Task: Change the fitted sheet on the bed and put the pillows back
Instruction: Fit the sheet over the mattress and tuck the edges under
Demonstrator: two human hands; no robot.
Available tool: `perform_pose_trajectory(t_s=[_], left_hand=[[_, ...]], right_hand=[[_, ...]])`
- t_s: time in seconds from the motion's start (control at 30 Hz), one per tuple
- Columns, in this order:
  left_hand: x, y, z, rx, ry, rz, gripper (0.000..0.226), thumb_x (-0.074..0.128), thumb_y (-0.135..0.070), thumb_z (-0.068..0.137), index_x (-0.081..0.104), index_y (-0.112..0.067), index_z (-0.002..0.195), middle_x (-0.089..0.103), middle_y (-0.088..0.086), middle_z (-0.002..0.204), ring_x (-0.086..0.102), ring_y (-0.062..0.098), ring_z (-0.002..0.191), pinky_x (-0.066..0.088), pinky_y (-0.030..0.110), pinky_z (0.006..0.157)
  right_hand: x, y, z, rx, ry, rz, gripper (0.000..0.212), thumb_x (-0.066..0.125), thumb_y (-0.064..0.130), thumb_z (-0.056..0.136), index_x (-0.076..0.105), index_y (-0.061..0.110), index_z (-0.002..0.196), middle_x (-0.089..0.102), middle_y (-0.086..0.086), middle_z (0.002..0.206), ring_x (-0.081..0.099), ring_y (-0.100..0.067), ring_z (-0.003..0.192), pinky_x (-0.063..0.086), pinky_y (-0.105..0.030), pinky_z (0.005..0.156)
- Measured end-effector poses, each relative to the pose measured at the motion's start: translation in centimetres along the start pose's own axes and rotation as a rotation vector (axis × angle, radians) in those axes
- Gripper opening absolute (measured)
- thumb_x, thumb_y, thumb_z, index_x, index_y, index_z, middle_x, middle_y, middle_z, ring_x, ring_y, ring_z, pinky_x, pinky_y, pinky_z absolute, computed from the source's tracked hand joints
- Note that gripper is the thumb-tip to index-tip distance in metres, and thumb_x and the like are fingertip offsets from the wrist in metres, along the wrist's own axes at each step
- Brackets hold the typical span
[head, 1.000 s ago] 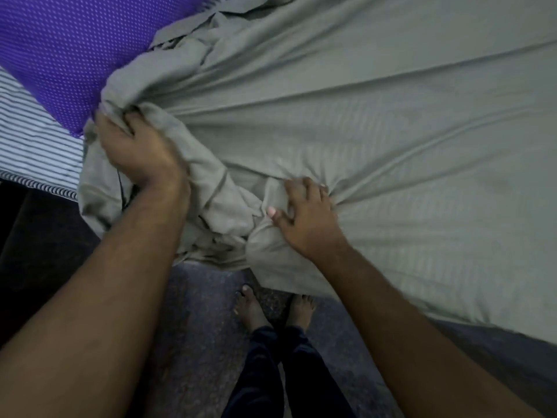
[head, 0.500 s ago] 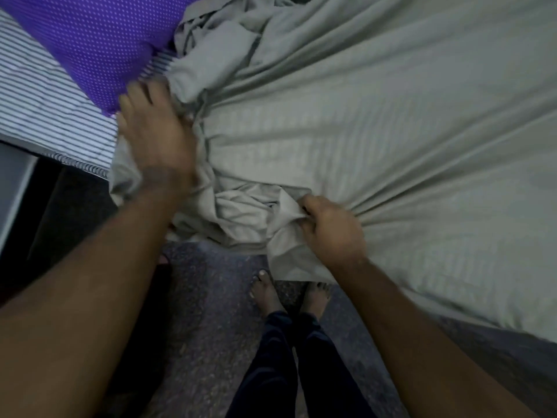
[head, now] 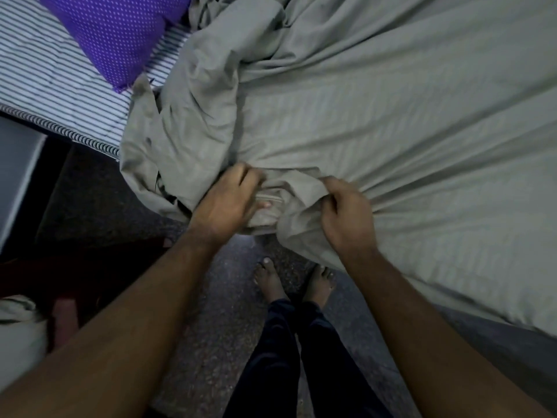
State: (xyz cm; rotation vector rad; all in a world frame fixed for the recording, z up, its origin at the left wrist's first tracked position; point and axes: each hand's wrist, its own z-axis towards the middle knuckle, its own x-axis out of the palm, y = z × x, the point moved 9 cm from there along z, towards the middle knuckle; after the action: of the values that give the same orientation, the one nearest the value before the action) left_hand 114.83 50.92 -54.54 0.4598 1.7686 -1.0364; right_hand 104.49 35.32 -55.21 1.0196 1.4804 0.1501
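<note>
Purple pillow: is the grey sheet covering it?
No, the purple pillow lies bare on the striped mattress, with the grey sheet bunched beside it.

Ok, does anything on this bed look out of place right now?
Yes: the grey sheet is bunched at the bed's edge, where the left hand and right hand grip it, leaving the striped mattress bare under the purple pillow.
</note>
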Motion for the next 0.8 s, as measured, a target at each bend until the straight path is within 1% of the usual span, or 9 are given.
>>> perform_pose_trajectory(t_s=[0.07, 0.2, 0.3, 0.37, 0.43, 0.5, 0.63, 0.73, 0.8], left_hand=[[-1.1, 0.4, -0.6, 0.054, 0.015, 0.104, 0.028, 0.060, -0.017, 0.088, 0.052, -0.015, 0.115, 0.056, 0.020, 0.099, 0.063, 0.041, 0.085, 0.053, 0.046, 0.069], [-8.0, 6.8, -3.2, -0.209, -0.131, 0.384, 0.022, 0.064, -0.012, 0.088, 0.055, -0.013, 0.108, 0.053, 0.020, 0.092, 0.062, 0.042, 0.073, 0.046, 0.047, 0.056], [-10.6, 9.2, -5.1, -0.196, -0.138, 0.590, 0.019, 0.063, -0.012, 0.089, 0.063, -0.009, 0.108, 0.055, 0.021, 0.090, 0.057, 0.042, 0.081, 0.041, 0.051, 0.068], [-12.1, 11.4, -5.8, -0.384, -0.179, 0.648, 0.019, 0.057, -0.014, 0.093, 0.066, -0.009, 0.108, 0.056, 0.023, 0.095, 0.052, 0.044, 0.094, 0.038, 0.053, 0.079], [-13.6, 13.5, -6.2, -0.637, -0.239, 0.626, 0.025, 0.050, -0.017, 0.096, 0.069, -0.007, 0.109, 0.053, 0.026, 0.105, 0.047, 0.047, 0.106, 0.037, 0.057, 0.090], [-13.5, 13.3, -5.6, -0.725, -0.278, 0.518, 0.032, 0.045, -0.020, 0.097, 0.068, -0.005, 0.113, 0.049, 0.030, 0.114, 0.044, 0.048, 0.114, 0.034, 0.058, 0.097], [-9.0, 5.2, -3.4, -0.328, -0.242, 0.322, 0.033, 0.057, -0.017, 0.080, 0.061, -0.012, 0.112, 0.050, 0.025, 0.120, 0.040, 0.035, 0.110, 0.034, 0.051, 0.091], [-3.7, -0.3, -3.1, -0.028, -0.048, 0.240, 0.040, 0.061, -0.034, 0.080, 0.058, -0.020, 0.117, 0.052, 0.015, 0.124, 0.039, 0.029, 0.106, 0.030, 0.043, 0.083], [-0.3, -0.9, -3.7, -0.014, 0.121, 0.278, 0.048, 0.066, -0.042, 0.085, 0.054, -0.024, 0.128, 0.049, 0.009, 0.128, 0.044, 0.030, 0.109, 0.031, 0.042, 0.082]], right_hand=[[-0.2, 2.1, -0.1, -0.030, -0.038, 0.015, 0.040, 0.042, 0.014, 0.082, 0.066, 0.014, 0.114, 0.066, -0.009, 0.098, 0.062, -0.034, 0.095, 0.051, -0.047, 0.081], [-0.9, 5.6, -0.5, -0.173, -0.071, -0.159, 0.028, 0.051, 0.015, 0.085, 0.065, 0.027, 0.106, 0.061, 0.002, 0.096, 0.056, -0.026, 0.091, 0.041, -0.040, 0.075], [-0.5, 4.2, -0.2, -0.148, -0.068, -0.187, 0.018, 0.053, 0.015, 0.089, 0.066, 0.022, 0.100, 0.061, -0.003, 0.095, 0.058, -0.031, 0.088, 0.045, -0.042, 0.074], [0.8, 2.9, -0.4, -0.136, 0.027, -0.208, 0.020, 0.056, 0.023, 0.093, 0.066, 0.017, 0.109, 0.060, -0.008, 0.105, 0.059, -0.036, 0.096, 0.048, -0.045, 0.079], [2.1, 1.9, -1.2, -0.136, 0.137, -0.283, 0.039, 0.066, 0.031, 0.090, 0.062, 0.016, 0.127, 0.057, -0.010, 0.119, 0.056, -0.035, 0.109, 0.048, -0.045, 0.086], [2.5, 1.8, -2.1, -0.170, 0.148, -0.347, 0.059, 0.076, 0.038, 0.082, 0.058, 0.017, 0.135, 0.055, -0.010, 0.125, 0.055, -0.033, 0.112, 0.047, -0.044, 0.088], [3.0, 2.2, -3.0, -0.188, 0.101, -0.480, 0.059, 0.080, 0.045, 0.073, 0.060, 0.022, 0.123, 0.054, -0.008, 0.123, 0.053, -0.031, 0.108, 0.045, -0.043, 0.086], [3.2, 2.9, -2.8, -0.242, 0.063, -0.534, 0.034, 0.084, 0.035, 0.069, 0.064, 0.019, 0.092, 0.060, -0.009, 0.097, 0.058, -0.033, 0.087, 0.045, -0.040, 0.070], [3.6, 3.5, -3.2, -0.314, 0.079, -0.501, 0.029, 0.087, 0.023, 0.068, 0.060, 0.016, 0.076, 0.059, -0.008, 0.077, 0.060, -0.033, 0.070, 0.045, -0.036, 0.058]])
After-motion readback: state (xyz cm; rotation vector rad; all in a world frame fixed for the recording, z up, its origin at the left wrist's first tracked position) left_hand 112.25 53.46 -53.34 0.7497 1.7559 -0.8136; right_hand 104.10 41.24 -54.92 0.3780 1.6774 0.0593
